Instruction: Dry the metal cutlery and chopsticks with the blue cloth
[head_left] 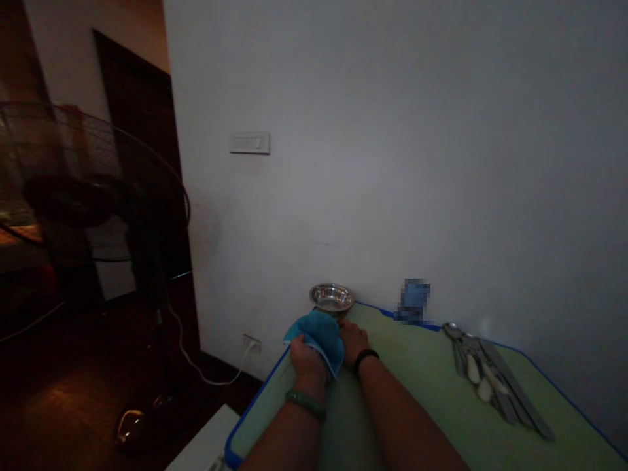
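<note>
Well, both forearms reach forward over a pale green board, and the left hand is curled closed around a bunched blue cloth, its fingers buried in the folds, so their exact grip cannot be made out. The soft, thick-looking cloth droops past the hand and rests against the near side of a small stainless steel bowl. The right hand lies just beside the cloth, knuckles up and fingers bent forward to the bowl's lower edge; whether they actually grip the metal cannot be told. A green bangle circles the left wrist and a black band the right. The shiny bowl sits at the far edge of the green board, close to the wall, and its inside looks bare, though the angle and dim light limit the view. The board has a blue rim. Farther right on it lies a heap of long metal cutlery, with spoons and pale rounded pieces among flat steel handles. Beyond the board stands a dark mesh-caged fan, its white cord running to a wall socket.
</note>
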